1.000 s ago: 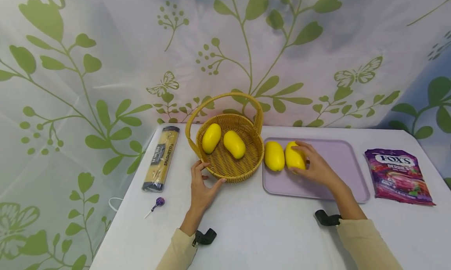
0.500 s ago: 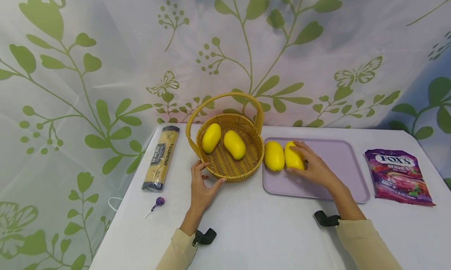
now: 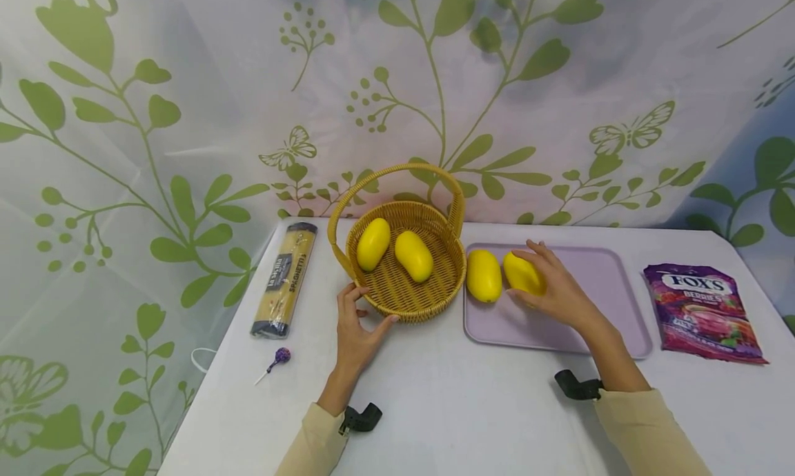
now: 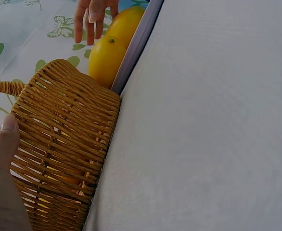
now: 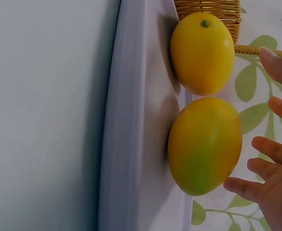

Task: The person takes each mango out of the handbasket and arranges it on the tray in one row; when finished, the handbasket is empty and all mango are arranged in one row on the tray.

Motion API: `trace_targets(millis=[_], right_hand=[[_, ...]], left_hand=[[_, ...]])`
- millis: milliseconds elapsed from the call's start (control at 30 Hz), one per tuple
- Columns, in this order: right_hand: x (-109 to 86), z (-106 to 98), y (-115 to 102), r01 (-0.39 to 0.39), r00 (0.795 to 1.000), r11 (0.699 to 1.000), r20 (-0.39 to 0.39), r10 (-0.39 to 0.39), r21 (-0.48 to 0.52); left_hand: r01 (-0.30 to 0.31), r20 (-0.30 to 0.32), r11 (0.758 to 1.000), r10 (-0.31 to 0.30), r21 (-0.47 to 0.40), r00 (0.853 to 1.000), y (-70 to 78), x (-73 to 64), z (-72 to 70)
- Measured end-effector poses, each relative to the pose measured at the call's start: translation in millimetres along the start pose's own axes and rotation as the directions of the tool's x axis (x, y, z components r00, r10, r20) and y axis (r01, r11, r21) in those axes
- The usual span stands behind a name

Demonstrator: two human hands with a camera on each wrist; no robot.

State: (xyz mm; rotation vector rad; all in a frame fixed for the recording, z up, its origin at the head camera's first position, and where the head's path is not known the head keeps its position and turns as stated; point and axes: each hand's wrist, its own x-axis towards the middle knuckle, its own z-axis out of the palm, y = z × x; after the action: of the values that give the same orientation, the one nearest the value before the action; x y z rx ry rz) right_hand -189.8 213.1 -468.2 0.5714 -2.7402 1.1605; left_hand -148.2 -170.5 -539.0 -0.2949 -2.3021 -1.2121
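The left hand rests its thumb and fingertips against the near left side of a woven basket; its thumb lies at the rim in the left wrist view. Inside the basket sit two yellow mangoes, one at the left and one at the middle. Two more lie side by side on a lilac tray. Over the right one of these, a mango with a greenish patch in the right wrist view, the right hand spreads its fingers. The other mango lies beside the basket.
A spaghetti pack lies left of the basket, with a purple lollipop nearer the front. Right of the tray is a purple FOX'S candy bag. The basket's tall handle arches up before a leaf-patterned backdrop.
The right hand's fingers have spread and shifted slightly right, and the mango beneath them has turned to lie more slanted. The left hand and basket stay where they were.
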Motion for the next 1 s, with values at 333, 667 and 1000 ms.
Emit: trace_targets(millis=[333, 667, 1000], right_hand=[[6.1, -0.2, -15.5, 0.072, 0.997, 0.997, -0.011, -0.072, 0.021], [27.7, 14.5, -51.4, 0.106, 0.988, 0.994, 0.113, -0.108, 0.027], [57.3, 46.3, -87.2, 0.201, 0.96, 0.98, 0.202, -0.196, -0.004]], left_hand=[[0.023, 0.01, 1.0, -0.023, 0.006, 1.0, -2.3, -0.8, 1.2], [0.025, 0.012, 1.0, -0.025, 0.007, 1.0, -0.7, -0.9, -0.3], [0.022, 0.018, 1.0, -0.022, 0.001, 1.0, 0.4, -0.2, -0.3]])
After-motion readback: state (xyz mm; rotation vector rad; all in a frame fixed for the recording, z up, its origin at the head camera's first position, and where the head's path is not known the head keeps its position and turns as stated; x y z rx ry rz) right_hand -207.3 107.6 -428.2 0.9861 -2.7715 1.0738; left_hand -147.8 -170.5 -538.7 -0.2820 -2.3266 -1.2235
